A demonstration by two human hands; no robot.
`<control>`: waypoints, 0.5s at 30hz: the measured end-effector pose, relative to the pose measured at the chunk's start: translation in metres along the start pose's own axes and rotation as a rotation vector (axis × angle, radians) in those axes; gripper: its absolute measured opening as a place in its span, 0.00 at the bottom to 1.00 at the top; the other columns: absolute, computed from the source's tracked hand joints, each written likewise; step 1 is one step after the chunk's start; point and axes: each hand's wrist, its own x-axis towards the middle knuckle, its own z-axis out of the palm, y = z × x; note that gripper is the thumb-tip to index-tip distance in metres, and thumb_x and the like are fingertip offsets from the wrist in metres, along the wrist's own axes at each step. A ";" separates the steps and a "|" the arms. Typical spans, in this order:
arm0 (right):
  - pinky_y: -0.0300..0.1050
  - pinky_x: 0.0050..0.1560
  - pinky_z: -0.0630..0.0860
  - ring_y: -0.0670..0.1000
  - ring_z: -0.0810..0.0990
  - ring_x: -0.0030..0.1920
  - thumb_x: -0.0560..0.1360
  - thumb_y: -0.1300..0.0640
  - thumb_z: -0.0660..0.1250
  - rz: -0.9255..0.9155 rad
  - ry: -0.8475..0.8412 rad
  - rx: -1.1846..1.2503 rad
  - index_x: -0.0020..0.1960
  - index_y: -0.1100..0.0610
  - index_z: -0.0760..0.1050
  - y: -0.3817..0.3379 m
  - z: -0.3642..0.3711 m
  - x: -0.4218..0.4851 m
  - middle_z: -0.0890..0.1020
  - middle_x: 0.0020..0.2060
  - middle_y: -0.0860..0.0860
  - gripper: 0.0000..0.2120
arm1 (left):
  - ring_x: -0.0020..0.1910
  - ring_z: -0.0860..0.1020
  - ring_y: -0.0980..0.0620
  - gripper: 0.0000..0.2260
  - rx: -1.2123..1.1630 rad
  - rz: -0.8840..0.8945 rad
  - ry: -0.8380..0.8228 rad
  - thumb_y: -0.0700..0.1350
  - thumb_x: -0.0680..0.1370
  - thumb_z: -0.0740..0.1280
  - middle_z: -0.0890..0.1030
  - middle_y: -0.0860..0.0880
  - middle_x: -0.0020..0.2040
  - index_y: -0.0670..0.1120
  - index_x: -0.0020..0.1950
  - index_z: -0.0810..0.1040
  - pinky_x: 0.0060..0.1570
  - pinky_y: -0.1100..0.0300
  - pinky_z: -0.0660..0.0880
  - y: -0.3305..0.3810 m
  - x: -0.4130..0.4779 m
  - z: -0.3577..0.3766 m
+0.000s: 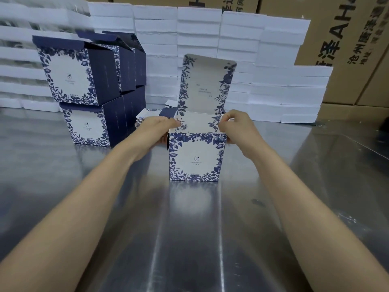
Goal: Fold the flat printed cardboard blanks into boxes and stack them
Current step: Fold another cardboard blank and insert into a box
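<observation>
A white box with blue floral print (196,158) stands upright on the steel table (189,228), its lid flap (207,87) raised at the back. My left hand (156,129) grips the box's upper left side, fingers curled round the edge. My right hand (236,126) pinches the upper right edge, where a side flap meets the lid. Folded boxes of the same print (84,87) stand stacked in two layers at the left, lids up. A few flat blanks (145,116) lie behind my left hand, mostly hidden.
White foam blocks (252,60) are piled in rows along the back of the table. Brown shipping cartons (347,39) rise behind them at the right. Bare reflective table surface lies in front of the box and to its right.
</observation>
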 end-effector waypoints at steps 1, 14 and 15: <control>0.40 0.31 0.69 0.48 0.70 0.32 0.73 0.65 0.63 0.024 -0.015 0.076 0.39 0.54 0.70 0.002 0.000 0.000 0.75 0.37 0.50 0.08 | 0.38 0.74 0.54 0.09 0.002 0.010 0.040 0.46 0.78 0.66 0.79 0.51 0.36 0.41 0.44 0.79 0.45 0.57 0.68 -0.002 0.000 0.002; 0.40 0.62 0.62 0.40 0.69 0.63 0.75 0.62 0.61 0.030 -0.196 0.311 0.77 0.49 0.53 0.020 0.004 0.001 0.69 0.64 0.39 0.34 | 0.38 0.71 0.67 0.05 -0.150 0.203 0.272 0.46 0.74 0.65 0.74 0.58 0.45 0.49 0.47 0.71 0.39 0.74 0.66 -0.024 0.007 0.018; 0.38 0.60 0.61 0.37 0.67 0.63 0.75 0.65 0.58 0.005 -0.237 0.314 0.78 0.48 0.49 0.020 0.004 0.001 0.67 0.67 0.36 0.36 | 0.50 0.71 0.67 0.14 -0.198 0.173 0.247 0.48 0.73 0.65 0.73 0.56 0.57 0.52 0.58 0.71 0.49 0.72 0.66 -0.026 0.009 0.018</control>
